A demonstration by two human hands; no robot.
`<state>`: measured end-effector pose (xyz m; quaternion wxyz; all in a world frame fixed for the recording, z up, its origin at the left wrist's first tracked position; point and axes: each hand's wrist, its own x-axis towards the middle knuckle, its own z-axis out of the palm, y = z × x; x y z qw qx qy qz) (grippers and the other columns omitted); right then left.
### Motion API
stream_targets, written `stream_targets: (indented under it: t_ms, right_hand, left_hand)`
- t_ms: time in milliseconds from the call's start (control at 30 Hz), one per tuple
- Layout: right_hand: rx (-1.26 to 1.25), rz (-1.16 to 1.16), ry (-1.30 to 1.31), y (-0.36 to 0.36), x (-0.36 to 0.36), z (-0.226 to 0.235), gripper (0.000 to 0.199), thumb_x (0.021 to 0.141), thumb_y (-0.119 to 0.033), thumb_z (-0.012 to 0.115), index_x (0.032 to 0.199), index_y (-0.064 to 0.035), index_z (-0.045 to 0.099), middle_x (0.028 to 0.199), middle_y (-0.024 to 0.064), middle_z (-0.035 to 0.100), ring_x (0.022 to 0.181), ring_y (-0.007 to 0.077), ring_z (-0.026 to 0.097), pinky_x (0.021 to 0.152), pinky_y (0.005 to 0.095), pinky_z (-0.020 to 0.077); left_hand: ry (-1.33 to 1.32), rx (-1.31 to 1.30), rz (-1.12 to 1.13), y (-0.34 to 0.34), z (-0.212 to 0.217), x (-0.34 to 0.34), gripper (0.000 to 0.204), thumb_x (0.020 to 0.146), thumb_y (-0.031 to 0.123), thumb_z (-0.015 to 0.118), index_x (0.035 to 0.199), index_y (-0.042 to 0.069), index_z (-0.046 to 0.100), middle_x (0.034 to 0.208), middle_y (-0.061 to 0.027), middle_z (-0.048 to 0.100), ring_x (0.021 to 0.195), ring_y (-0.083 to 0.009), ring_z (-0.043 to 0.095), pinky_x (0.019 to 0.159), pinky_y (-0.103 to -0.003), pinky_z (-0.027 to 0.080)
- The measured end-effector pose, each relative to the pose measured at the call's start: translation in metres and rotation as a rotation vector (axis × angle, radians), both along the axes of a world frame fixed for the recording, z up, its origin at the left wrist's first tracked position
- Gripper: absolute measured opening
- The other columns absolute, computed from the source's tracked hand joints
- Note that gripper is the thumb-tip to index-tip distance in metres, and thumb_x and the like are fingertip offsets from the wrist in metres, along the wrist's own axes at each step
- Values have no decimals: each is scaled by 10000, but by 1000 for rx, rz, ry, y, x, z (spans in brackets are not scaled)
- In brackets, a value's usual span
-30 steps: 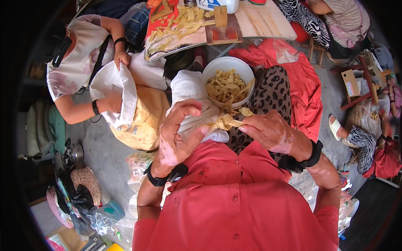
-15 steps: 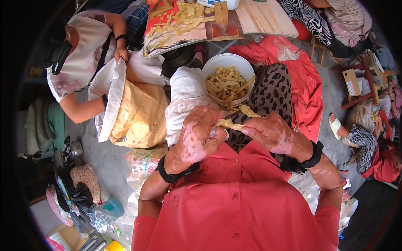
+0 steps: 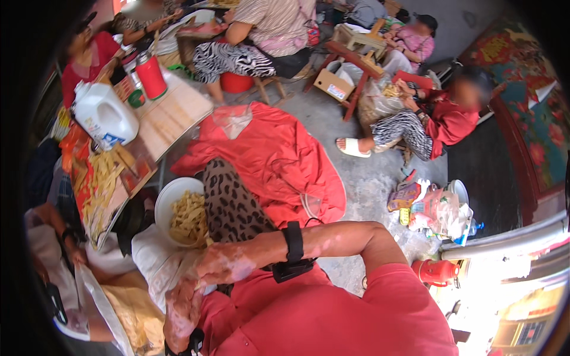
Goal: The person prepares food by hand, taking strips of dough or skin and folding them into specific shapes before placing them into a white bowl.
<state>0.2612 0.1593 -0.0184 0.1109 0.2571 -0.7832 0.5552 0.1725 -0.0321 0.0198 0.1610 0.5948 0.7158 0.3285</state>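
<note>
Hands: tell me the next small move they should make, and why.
Probably ease the right hand slightly away from the left hand: they are close together near the white cloth, so whatever lies between the fingers is mostly hidden. The tub of pale yellow strips sits just beyond.

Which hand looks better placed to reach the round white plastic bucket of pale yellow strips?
Probably the right hand: it lies nearer the round white plastic bucket, while the left hand sits lower in view, farther away.
</note>
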Motion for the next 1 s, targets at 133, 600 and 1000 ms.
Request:
stream_targets:
  t_ms: [133, 600, 1000]
  right_hand:
    - [24, 100, -196, -4, 21, 15, 255, 870, -220, 544, 710, -26, 500, 608, 148, 498, 613, 332, 514, 571, 409, 393]
    - [121, -52, 25, -25, -28, 22, 240, 925, -225, 465, 772, -40, 462, 624, 150, 460, 621, 341, 506, 583, 416, 384]
    - [289, -175, 154, 11, -89, 8, 192, 928, -190, 462, 833, -28, 499, 629, 138, 517, 581, 345, 550, 526, 443, 433]
  left_hand:
    - [-124, -230, -67, -30, 10, 0, 187, 898, 141, 480, 754, 23, 498, 685, -139, 555, 618, -349, 546, 574, -420, 403]
    - [-288, 22, 365, -62, 29, -44, 322, 908, 209, 514, 651, 17, 484, 548, -8, 469, 502, -76, 397, 473, -237, 314]
    - [-174, -1, 406, -24, 13, -101, 106, 868, 66, 571, 866, -39, 583, 655, -105, 523, 563, -160, 468, 527, -284, 387]
